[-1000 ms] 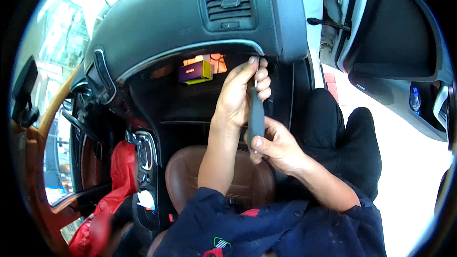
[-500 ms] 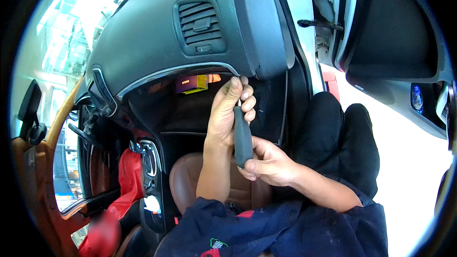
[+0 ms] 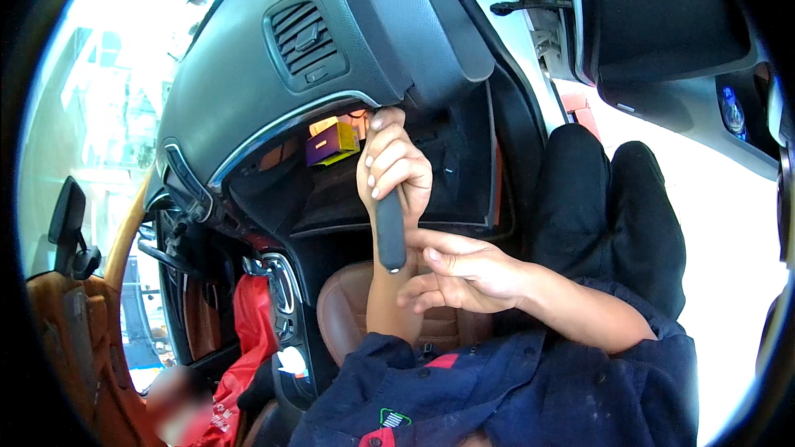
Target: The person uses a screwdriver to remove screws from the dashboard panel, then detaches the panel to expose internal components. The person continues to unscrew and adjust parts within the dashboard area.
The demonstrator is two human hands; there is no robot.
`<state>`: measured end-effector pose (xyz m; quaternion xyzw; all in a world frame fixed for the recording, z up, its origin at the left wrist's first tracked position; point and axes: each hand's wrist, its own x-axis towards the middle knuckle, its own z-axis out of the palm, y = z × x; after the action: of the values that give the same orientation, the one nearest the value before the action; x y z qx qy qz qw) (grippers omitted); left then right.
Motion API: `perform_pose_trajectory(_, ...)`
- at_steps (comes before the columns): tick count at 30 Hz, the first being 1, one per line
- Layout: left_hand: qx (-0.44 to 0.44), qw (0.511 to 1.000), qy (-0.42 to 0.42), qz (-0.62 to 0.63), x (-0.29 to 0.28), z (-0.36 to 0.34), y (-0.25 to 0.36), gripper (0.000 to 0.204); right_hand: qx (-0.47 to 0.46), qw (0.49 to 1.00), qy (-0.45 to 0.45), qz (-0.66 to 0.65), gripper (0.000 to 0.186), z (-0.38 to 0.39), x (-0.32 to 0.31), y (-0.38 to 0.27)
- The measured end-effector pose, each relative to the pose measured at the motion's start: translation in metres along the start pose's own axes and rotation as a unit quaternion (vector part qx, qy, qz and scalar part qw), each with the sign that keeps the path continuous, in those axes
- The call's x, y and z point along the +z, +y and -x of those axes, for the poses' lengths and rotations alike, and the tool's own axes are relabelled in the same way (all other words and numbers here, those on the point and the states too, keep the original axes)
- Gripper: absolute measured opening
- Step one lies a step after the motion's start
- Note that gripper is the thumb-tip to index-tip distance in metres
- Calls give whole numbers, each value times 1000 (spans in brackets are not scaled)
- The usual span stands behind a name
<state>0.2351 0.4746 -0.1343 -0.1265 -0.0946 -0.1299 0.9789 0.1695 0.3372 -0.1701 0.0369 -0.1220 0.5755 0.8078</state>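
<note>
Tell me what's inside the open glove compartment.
A purple-and-yellow box, with something orange partly behind it. The left hand and box hide anything directly behind them.

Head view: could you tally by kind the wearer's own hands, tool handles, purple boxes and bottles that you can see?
Left hand plus right hand: 2
Dark grey tool handle: 1
Purple box: 1
Plastic bottle: 1
Total: 5

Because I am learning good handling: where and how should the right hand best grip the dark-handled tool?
Probably by the lower end of the dark handle, with the right hand coming from the right. The left hand is wrapped around the part above, while the thick, rounded lower end sticks out bare below it.
</note>
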Motion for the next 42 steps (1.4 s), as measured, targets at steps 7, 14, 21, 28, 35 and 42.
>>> perform_pose_trajectory(7, 18, 962, 142, -232, 12, 3, 3, 36, -79, 997, -3, 9, 41, -11, -4, 5)
perform_pose_trajectory(14, 128, 816, 231, -514, 18, 6, 2, 32, -72, 962, 120, 234, 44, -10, 6, -5)
perform_pose_trajectory(21, 105, 823, 208, -518, 16, 2, -4, 27, -65, 970, 93, 213, 46, 4, 13, -13)
perform_pose_trajectory(28, 161, 679, 229, -679, 18, 3, 12, 20, -85, 948, 114, 284, 52, 5, 16, -18)
perform_pose_trajectory(35, 139, 709, 248, -646, 26, -2, -12, 30, -88, 987, 42, 128, 40, 9, 10, -18)
perform_pose_trajectory(42, 160, 581, 224, -766, 24, -2, 13, 21, -100, 893, 157, 410, 43, 1, 2, -22)
